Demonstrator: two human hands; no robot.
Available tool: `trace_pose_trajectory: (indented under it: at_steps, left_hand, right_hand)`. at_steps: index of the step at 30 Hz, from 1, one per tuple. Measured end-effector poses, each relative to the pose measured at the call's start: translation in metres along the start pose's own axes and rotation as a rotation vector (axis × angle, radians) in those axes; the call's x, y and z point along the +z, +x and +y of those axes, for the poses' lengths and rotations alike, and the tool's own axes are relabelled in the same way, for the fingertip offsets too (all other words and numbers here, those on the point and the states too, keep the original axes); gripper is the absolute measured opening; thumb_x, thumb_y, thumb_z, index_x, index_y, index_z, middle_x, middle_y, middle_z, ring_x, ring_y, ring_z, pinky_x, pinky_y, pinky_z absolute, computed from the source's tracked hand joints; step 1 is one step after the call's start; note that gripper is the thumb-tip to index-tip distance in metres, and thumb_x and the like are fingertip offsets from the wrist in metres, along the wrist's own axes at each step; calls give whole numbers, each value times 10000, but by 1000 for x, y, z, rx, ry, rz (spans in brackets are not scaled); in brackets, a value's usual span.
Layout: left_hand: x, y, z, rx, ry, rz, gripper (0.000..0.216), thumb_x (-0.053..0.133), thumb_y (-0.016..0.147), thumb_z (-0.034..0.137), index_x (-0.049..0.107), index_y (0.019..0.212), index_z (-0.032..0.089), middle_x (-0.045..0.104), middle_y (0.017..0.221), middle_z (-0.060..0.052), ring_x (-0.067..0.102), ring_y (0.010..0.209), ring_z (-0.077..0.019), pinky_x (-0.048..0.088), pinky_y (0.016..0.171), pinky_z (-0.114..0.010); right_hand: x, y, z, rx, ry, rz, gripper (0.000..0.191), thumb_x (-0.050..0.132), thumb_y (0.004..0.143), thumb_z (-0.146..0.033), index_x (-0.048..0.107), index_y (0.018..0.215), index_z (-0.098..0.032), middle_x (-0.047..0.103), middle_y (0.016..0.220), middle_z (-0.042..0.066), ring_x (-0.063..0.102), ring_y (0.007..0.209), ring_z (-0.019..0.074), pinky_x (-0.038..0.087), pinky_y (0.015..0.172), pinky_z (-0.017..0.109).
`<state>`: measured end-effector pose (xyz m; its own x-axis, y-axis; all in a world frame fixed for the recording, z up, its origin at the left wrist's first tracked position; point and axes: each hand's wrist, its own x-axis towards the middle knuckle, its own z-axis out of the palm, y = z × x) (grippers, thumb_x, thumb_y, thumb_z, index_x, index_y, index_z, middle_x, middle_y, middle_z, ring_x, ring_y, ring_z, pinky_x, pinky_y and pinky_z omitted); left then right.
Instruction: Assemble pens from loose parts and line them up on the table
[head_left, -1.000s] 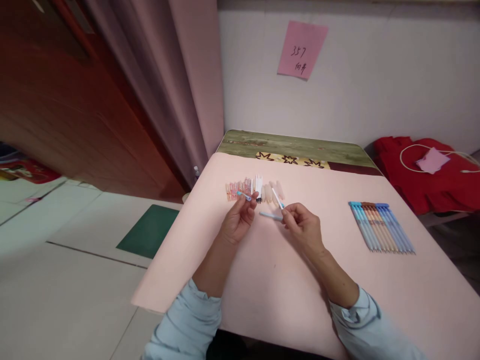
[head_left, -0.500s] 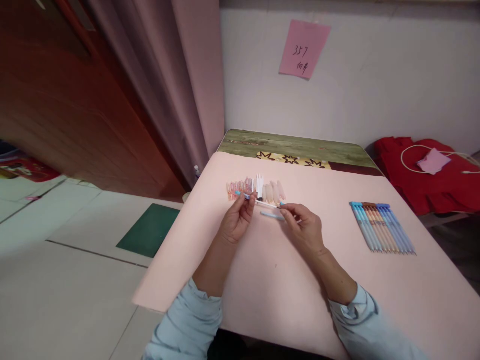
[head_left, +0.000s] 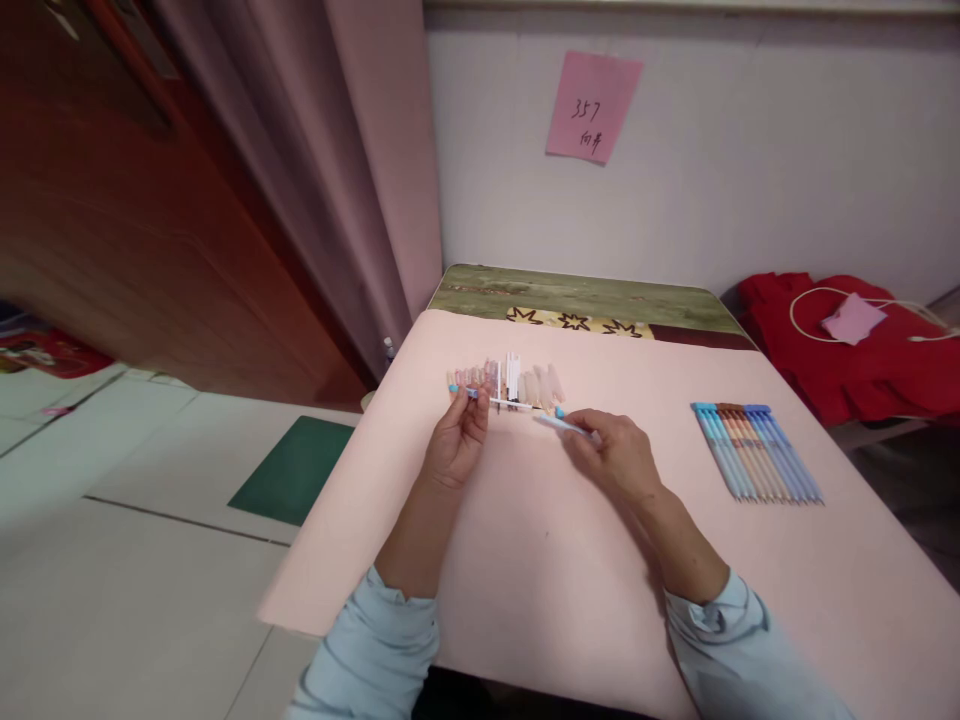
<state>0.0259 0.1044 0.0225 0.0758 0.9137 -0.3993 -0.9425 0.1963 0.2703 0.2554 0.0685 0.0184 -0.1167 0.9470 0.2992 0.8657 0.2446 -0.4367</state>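
My left hand (head_left: 459, 442) pinches the blue top piece (head_left: 454, 389) of a pen, and a thin white refill (head_left: 516, 405) sticks out of it to the right. In my right hand (head_left: 613, 452) is a light blue pen barrel (head_left: 556, 423), its left end close to the refill's tip. A small bright blue bit shows by the right fingertips. Just beyond the hands lie several white refills (head_left: 512, 370), pinkish patterned pen parts (head_left: 466, 376) on the left and clear pale barrels (head_left: 544, 384) on the right.
A row of finished-looking pens (head_left: 757, 455) in light blue, brown and blue lies at the right of the pink-covered table (head_left: 525, 590). Beyond the table's right edge is red cloth (head_left: 787, 360) with a white cable. A pink note (head_left: 595, 105) hangs on the wall.
My right hand has taken up the light blue barrel that lay on the table and brought it near the refill's tip. My left hand still holds the blue piece with the refill.
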Motion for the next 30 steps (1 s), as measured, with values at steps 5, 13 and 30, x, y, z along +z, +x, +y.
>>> trace_pose_trajectory:
  at_steps: [5,13,30]
  left_hand:
    - [1,0,0,15,-14,20,213,429,980,111,635,945,71,717,914,-108,717,832,-107,592,711,-141]
    - [-1,1,-1,-2,-5,3,220,432,978,116,641,922,76,716,911,-104,716,863,-111,588,736,-142]
    - [-7,-2,-15,-111,151,-17,127,538,917,96,661,904,67,732,917,-136,718,754,-118,596,696,-158]
  right_hand:
    - [-6,2,4,-25,46,55,203,562,813,-278,739,912,-264,732,795,-8,623,729,180,426,748,297]
    - [-2,2,5,-45,62,89,208,546,830,-305,728,914,-250,732,828,1,636,741,178,421,822,328]
    - [11,-3,-12,23,382,-17,203,587,845,-356,732,934,-244,723,811,12,638,719,168,493,694,279]
